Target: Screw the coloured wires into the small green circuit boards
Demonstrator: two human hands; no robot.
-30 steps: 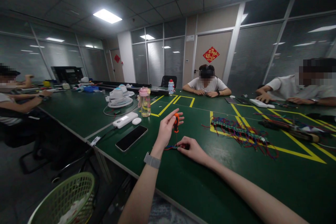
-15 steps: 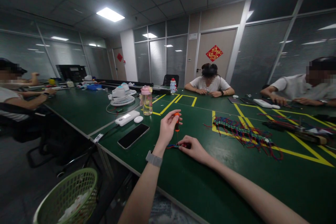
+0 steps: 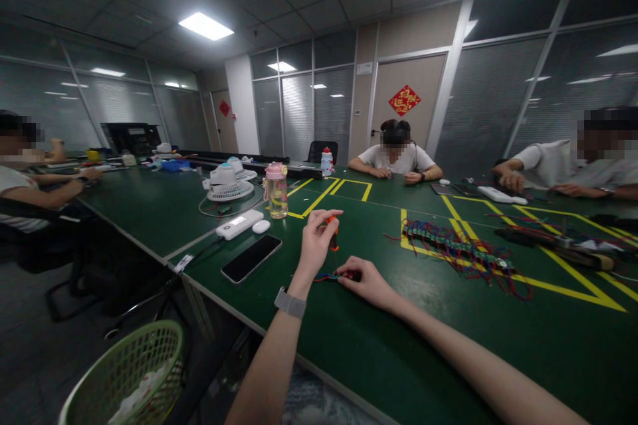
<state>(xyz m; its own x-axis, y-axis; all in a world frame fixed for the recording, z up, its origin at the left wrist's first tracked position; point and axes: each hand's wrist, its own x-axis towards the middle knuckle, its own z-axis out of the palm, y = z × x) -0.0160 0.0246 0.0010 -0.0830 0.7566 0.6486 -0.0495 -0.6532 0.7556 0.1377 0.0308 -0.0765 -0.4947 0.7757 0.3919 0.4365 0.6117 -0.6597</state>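
Note:
My left hand (image 3: 318, 239) grips the orange and black handle of a screwdriver (image 3: 334, 239), held upright with its thin shaft pointing down. The tip reaches a small circuit board with red and blue wires (image 3: 326, 277) lying on the green table. Resting low on the table, my right hand (image 3: 366, 281) is closed, with thumb and forefinger pinching the board's right end. The fingers hide much of the board, and something dark and red shows within the curl of that hand.
Right of my hands lies a row of wired circuit boards (image 3: 453, 246). To the left are a phone (image 3: 252, 258), a white power strip (image 3: 240, 224), a pink-lidded bottle (image 3: 277, 191) and white fans (image 3: 229, 184). A green basket (image 3: 124, 362) stands below the edge. People sit around the table.
The fingers of my left hand have shifted slightly on the screwdriver handle, the forefinger now stretched over its top. My right hand stays at the board. The whole view has drifted a little.

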